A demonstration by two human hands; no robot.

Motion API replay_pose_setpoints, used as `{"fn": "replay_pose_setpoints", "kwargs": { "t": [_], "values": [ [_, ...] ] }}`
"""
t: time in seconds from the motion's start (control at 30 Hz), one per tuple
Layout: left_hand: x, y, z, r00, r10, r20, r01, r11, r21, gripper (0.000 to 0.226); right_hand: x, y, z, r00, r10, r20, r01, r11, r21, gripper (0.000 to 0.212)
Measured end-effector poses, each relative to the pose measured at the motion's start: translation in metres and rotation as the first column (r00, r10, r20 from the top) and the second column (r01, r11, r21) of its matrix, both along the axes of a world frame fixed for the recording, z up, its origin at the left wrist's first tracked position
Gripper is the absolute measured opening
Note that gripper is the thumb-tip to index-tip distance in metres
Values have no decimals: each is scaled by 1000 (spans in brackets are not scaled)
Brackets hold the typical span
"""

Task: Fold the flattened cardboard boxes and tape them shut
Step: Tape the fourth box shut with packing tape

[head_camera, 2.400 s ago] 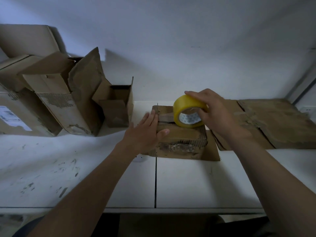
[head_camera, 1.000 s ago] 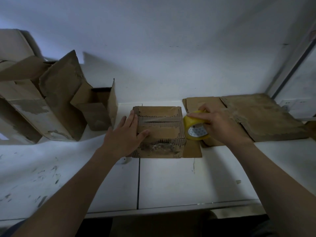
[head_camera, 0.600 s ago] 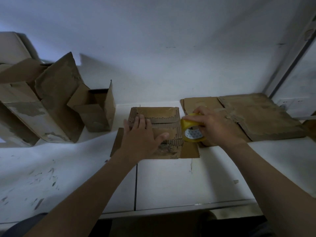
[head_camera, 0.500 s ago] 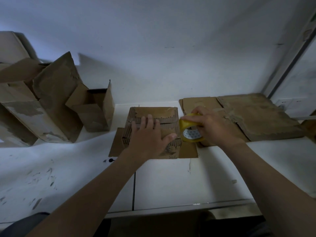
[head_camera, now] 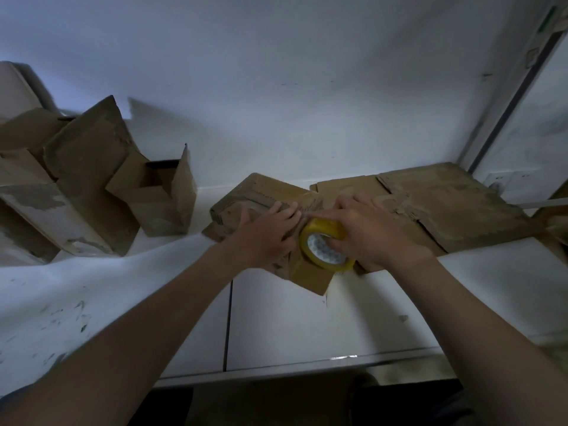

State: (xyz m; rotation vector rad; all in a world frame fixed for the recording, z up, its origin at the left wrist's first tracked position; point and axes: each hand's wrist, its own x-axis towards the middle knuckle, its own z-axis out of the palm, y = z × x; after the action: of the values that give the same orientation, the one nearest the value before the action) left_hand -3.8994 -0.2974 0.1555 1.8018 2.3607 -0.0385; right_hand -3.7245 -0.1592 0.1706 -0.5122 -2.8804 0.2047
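Observation:
A small folded cardboard box [head_camera: 264, 195] sits turned at an angle on the white table [head_camera: 307, 318], one flap [head_camera: 310, 275] sticking out toward me. My left hand [head_camera: 267, 233] lies flat on the box top, fingers straight, pressing it down. My right hand [head_camera: 365, 232] grips a yellow tape roll [head_camera: 322, 245] against the box's right side. The hands hide the seam where the tape meets the box.
Flattened cardboard boxes [head_camera: 445, 207] lie stacked at the right. Several opened, worn boxes [head_camera: 92, 192] stand at the left against the white wall. A dark seam [head_camera: 228, 318] splits the tabletop, whose front edge is near me.
The box has been rotated from square-on to an angle. My left hand slid right across its top toward the roll. My right hand carried the tape roll down over the box's right side.

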Motion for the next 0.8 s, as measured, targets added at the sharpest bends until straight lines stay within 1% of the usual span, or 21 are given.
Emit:
{"fn": "replay_pose_setpoints", "kwargs": {
  "t": [0.07, 0.13, 0.2, 0.27, 0.3, 0.37, 0.47, 0.53, 0.6, 0.67, 0.8],
  "values": [
    [-9, -8, 0, 999, -25, -41, 22, 998, -62, 57, 0, -17, 6, 998, -16, 55, 13, 999, 44, 55],
    [-15, -18, 3, 999, -22, -32, 19, 995, -98, 56, -3, -33, 8, 996, 1, 86, -5, 999, 39, 51],
    [-20, -29, 8, 999, -17, 47, 22, 994, -106, 53, -8, -45, 8, 993, 38, 111, -41, 999, 22, 52],
    [-27, -40, 9, 988, -10, 155, 23, 996, -83, 53, -13, -52, 8, 988, 88, 126, -86, 996, -19, 58],
    [-32, -45, 9, 980, -24, 200, 37, 997, -62, 55, -15, -53, 8, 987, 109, 116, -103, 993, -54, 59],
    [-41, -55, 7, 959, -74, 274, 81, 997, -13, 62, -18, -51, 8, 992, 123, 41, -118, 987, -110, 52],
    [-52, -69, 0, 934, -128, 333, 109, 991, 75, 60, -28, -42, 0, 992, 87, -91, -100, 983, -155, 46],
    [-57, -76, -2, 923, -168, 345, 125, 982, 142, 59, -37, -40, -8, 990, 107, -88, -122, 973, -195, 48],
    [-60, -79, -4, 917, -181, 356, 115, 973, 198, 55, -47, -42, -16, 988, 148, -41, -153, 970, -191, 47],
    [-65, -82, -7, 922, -145, 359, 51, 964, 260, 52, -54, -46, -22, 988, 157, 7, -153, 974, -169, 44],
    [-75, -98, -15, 961, -53, 270, -72, 898, 433, 48, -61, -45, -23, 989, 149, -1, -147, 972, -183, 42]
  ]
}}
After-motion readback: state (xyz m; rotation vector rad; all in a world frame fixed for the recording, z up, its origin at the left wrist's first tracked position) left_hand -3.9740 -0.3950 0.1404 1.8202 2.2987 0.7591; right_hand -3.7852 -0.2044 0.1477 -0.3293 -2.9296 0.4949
